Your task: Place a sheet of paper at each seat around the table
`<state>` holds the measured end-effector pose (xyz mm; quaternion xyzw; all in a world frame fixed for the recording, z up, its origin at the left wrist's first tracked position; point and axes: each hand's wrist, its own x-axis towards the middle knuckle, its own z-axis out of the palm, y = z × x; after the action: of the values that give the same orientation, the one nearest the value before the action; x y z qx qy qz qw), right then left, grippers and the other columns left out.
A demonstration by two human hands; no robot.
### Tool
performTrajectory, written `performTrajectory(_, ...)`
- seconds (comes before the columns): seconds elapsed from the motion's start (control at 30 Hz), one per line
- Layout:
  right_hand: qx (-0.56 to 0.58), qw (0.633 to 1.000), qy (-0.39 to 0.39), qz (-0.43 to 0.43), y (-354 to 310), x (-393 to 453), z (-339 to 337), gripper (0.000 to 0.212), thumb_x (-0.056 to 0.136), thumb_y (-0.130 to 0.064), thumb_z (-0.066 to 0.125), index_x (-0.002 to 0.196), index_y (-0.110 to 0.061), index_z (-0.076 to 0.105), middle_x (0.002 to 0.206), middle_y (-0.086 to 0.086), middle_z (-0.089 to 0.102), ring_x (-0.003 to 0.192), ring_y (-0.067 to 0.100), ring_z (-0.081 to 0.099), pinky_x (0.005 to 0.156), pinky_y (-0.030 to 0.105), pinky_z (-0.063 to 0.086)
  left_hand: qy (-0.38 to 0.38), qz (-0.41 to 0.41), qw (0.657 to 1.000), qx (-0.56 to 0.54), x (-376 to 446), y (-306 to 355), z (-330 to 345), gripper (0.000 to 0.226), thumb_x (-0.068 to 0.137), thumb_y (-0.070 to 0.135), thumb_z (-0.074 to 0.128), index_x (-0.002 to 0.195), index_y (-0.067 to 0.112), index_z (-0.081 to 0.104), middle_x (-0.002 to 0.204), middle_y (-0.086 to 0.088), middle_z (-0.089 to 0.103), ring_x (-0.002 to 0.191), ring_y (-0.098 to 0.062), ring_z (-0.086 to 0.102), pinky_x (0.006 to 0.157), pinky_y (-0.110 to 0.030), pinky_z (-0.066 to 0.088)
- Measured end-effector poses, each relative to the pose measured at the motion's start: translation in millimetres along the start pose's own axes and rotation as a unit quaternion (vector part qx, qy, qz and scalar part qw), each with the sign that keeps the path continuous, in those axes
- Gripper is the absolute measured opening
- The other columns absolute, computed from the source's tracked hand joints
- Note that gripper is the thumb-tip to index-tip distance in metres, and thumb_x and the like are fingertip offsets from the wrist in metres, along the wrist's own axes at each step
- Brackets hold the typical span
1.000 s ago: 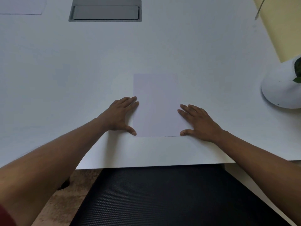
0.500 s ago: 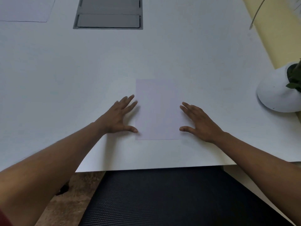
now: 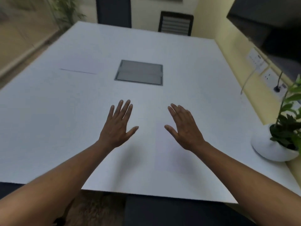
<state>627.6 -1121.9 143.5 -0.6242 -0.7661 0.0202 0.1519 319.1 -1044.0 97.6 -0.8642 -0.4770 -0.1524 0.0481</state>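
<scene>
A pale sheet of paper [image 3: 169,154] lies flat on the white table [image 3: 48,128] near its front edge, partly under my right forearm. My left hand [image 3: 118,126] hovers above the table to the left of the sheet, fingers spread, holding nothing. My right hand [image 3: 184,129] is raised over the sheet's far end, also spread and empty. A second sheet of paper [image 3: 81,66] lies at the far left of the table. The frame is blurred by motion.
A grey cable hatch [image 3: 139,72] is set into the table's middle. A white pot with a green plant [image 3: 275,147] stands at the right edge. Dark chairs stand at the far side [image 3: 176,23] and right below me [image 3: 171,211]. Wall sockets [image 3: 267,77] line the yellow ledge.
Both hands have lifted off the sheet and table and risen with fingers spread. The view has tilted up, showing the far side of the table and the room.
</scene>
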Motion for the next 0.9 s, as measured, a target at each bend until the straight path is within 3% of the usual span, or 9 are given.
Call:
performTrajectory(0.23, 0.009, 0.996, 0.060, -0.065, -101, 56, -45, 0.079, 0.106, -0.064, 0.029, 0.168, -0.016, 0.025, 0.177, 0.005, 0.023, 0.164, 0.030, 0.019, 0.133, 0.050, 0.015, 0.081, -0.049, 0.994, 0.060, -21, -43, -111, 0.092, 0.107, 0.066, 0.038, 0.173, 0.007, 0.008, 0.183, -0.010, 0.000, 0.169, -0.031, -0.006, 0.135, -0.059, 0.007)
performTrajectory(0.4, 0.027, 0.982, 0.102, -0.156, -194, 68, -71, 0.079, 0.105, -0.062, 0.035, 0.165, -0.010, 0.031, 0.173, 0.011, 0.030, 0.158, 0.036, 0.026, 0.129, 0.053, 0.022, 0.124, -0.150, 0.973, 0.124, -101, -62, -197, 0.094, 0.107, 0.066, 0.041, 0.172, 0.006, 0.011, 0.183, -0.009, 0.003, 0.169, -0.031, -0.004, 0.135, -0.059, 0.005)
performTrajectory(0.53, 0.033, 0.973, 0.108, -0.201, -253, 72, -83, 0.079, 0.105, -0.062, 0.037, 0.166, -0.012, 0.029, 0.175, 0.009, 0.026, 0.161, 0.036, 0.022, 0.129, 0.058, 0.022, 0.160, -0.187, 0.956, 0.158, -147, -75, -249, 0.095, 0.106, 0.067, 0.041, 0.172, 0.006, 0.011, 0.182, -0.010, 0.005, 0.169, -0.031, -0.002, 0.135, -0.059, 0.004)
performTrajectory(0.63, 0.049, 0.962, 0.114, -0.242, -317, 71, -92, 0.080, 0.105, -0.064, 0.034, 0.166, -0.013, 0.028, 0.175, 0.009, 0.026, 0.162, 0.036, 0.021, 0.131, 0.057, 0.019, 0.186, -0.230, 0.937, 0.189, -196, -93, -297, 0.096, 0.105, 0.068, 0.039, 0.173, 0.008, 0.006, 0.183, -0.009, 0.002, 0.169, -0.029, -0.006, 0.135, -0.056, -0.003)
performTrajectory(0.9, 0.089, 0.916, 0.147, -0.362, -523, 86, -101, 0.081, 0.105, -0.066, 0.034, 0.166, -0.013, 0.029, 0.174, 0.010, 0.028, 0.162, 0.035, 0.021, 0.131, 0.056, 0.019, 0.215, -0.322, 0.888, 0.247, -325, -193, -401, 0.105, 0.100, 0.075, 0.038, 0.173, 0.008, 0.004, 0.183, -0.009, -0.001, 0.169, -0.026, -0.009, 0.136, -0.056, -0.001)
